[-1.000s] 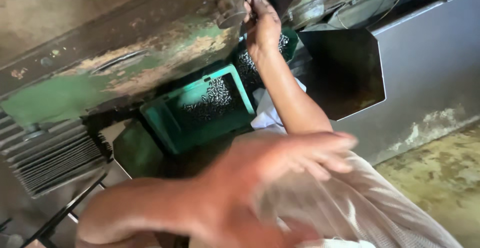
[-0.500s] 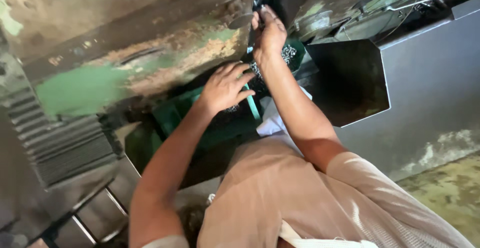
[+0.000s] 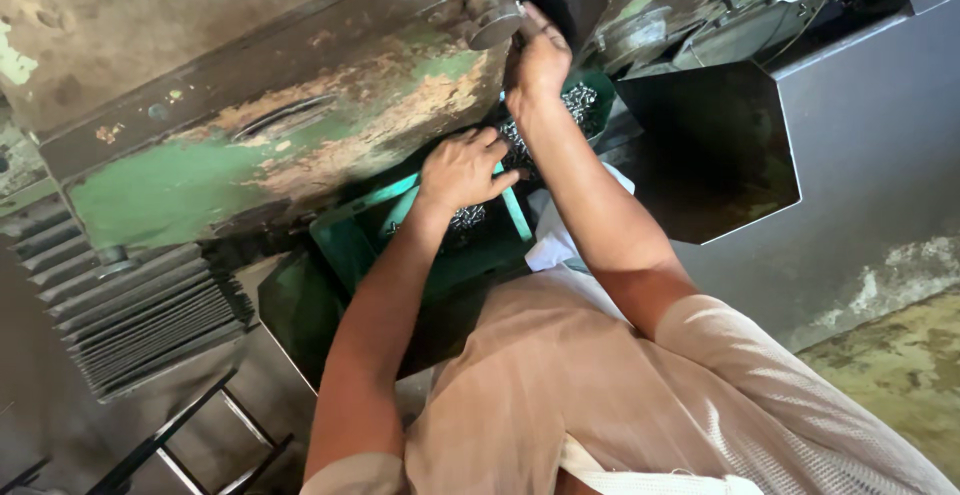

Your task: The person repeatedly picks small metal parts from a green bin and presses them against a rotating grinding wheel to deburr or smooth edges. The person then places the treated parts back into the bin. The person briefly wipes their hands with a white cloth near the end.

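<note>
Left hand [image 3: 462,168] rests palm down on the green tray [image 3: 350,245], fingers [image 3: 490,142] loosely spread across the tray's far edge, tips just at the small metal parts [image 3: 466,218]. Can't tell if anything is pinched under the palm

Right hand [image 3: 540,60] is raised above and beyond the left, up against the underside of the worn green machine body [image 3: 280,145], beside a round metal knob [image 3: 493,27]. Its fingers are curled together around something dark at the machine's edge; what exactly they grip is hidden

Metal parts: a shiny loose heap in the green tray, directly under and just past the left hand. A second heap [image 3: 580,100] shows in another green tray section, just right of the right wrist

Key relation: the tray's long axis runs from near-left to far-right, passing under both hands. The near heap lies straight below the left fingers, touching or nearly so; left hand is clearly closer to it. Right hand sits well above the parts, on the machine, not in the tray

Dark sheet-metal guard [image 3: 720,155] stands right of the right forearm, apart from it. Ribbed grey housing [image 3: 140,315] sits at the lower left, well clear of both hands
</note>
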